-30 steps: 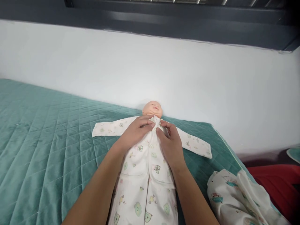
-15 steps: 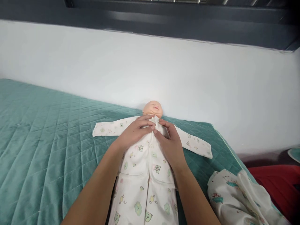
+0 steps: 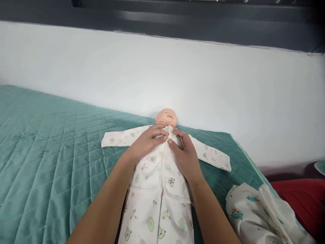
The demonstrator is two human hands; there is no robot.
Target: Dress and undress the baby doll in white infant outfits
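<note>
A baby doll (image 3: 166, 117) lies on its back, its head by the wall. It wears a white printed baby jacket (image 3: 152, 173) with both sleeves spread out, and matching printed trousers (image 3: 149, 220) below. My left hand (image 3: 149, 140) pinches the jacket's front edge near the collar, thumb and fingers drawn together. From the other side my right hand (image 3: 184, 149) grips the opposite front edge, its fingertips close to the left ones. A small round button or snap (image 3: 164, 158) shows lower on the front. What sits right between the fingertips is mostly hidden.
A green quilted bed cover (image 3: 63, 149) lies under the doll, against a white wall (image 3: 101, 67). At the lower right is a crumpled white printed cloth (image 3: 256, 217), with a red object (image 3: 302, 196) beyond the bed's edge. A dark ledge (image 3: 162, 23) runs above.
Both hands stay at the collar, with the fingers shifted only slightly. The whole view has moved a little; the doll and clothes lie as before.
</note>
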